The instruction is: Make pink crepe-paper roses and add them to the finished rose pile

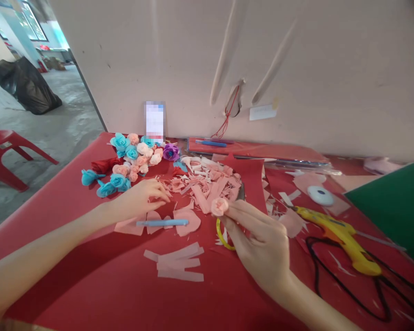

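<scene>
Between the fingertips of my right hand (262, 236) is a small pink paper rose (220, 207), held above the table. My left hand (146, 195) hovers with loosely curved fingers apart, nothing in them, near a light blue pen (162, 222) that lies across pink paper pieces (189, 220). Pink paper strips (179, 263) are spread in front. A heap of pink scraps (210, 181) lies behind both hands. Partly hidden by my right hand are scissors with a yellow handle (223, 235). Blue, pink, red and purple paper flowers (119, 183) cluster beyond my left hand.
A yellow glue gun (341, 236) with a black cord lies at the right, beside a green sheet (396, 211) and a white round object (320, 195). A phone (154, 120) leans on the wall behind the red table (124, 280). A red stool (12, 156) stands left.
</scene>
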The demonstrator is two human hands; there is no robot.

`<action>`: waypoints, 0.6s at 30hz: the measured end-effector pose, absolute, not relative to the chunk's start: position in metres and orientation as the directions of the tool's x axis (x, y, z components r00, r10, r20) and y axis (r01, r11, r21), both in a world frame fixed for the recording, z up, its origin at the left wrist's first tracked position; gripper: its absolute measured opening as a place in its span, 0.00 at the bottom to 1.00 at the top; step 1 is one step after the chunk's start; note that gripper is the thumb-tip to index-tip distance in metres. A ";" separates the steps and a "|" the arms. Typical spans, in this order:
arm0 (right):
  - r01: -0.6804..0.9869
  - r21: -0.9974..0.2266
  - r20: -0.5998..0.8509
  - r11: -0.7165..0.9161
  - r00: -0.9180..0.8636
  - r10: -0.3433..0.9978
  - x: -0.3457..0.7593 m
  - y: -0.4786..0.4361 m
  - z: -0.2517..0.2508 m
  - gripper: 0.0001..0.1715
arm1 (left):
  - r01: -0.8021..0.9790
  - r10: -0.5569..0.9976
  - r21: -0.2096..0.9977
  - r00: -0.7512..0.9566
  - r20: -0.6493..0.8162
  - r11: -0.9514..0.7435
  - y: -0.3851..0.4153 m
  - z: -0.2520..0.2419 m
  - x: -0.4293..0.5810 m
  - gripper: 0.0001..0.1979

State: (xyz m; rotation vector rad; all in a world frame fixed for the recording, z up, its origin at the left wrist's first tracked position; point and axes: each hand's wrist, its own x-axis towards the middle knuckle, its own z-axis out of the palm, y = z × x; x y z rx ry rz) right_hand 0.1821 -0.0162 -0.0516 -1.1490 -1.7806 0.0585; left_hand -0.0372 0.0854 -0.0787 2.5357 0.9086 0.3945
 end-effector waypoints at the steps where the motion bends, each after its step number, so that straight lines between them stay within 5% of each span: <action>1: 0.660 -0.518 0.667 0.544 -0.087 0.740 0.182 -0.016 -0.052 0.11 | 0.551 0.652 0.439 0.749 0.113 -0.709 0.086 -0.085 -0.043 0.12; 12: 0.530 -0.835 0.037 0.150 -0.218 0.975 0.178 -0.009 -0.066 0.10 | 0.614 0.638 0.266 0.770 0.001 -0.743 0.069 -0.089 -0.057 0.08; 18: 0.430 -0.897 -0.030 0.102 -0.290 0.957 0.175 -0.001 -0.077 0.08 | 0.626 0.649 0.270 0.761 -0.008 -0.732 0.069 -0.093 -0.056 0.08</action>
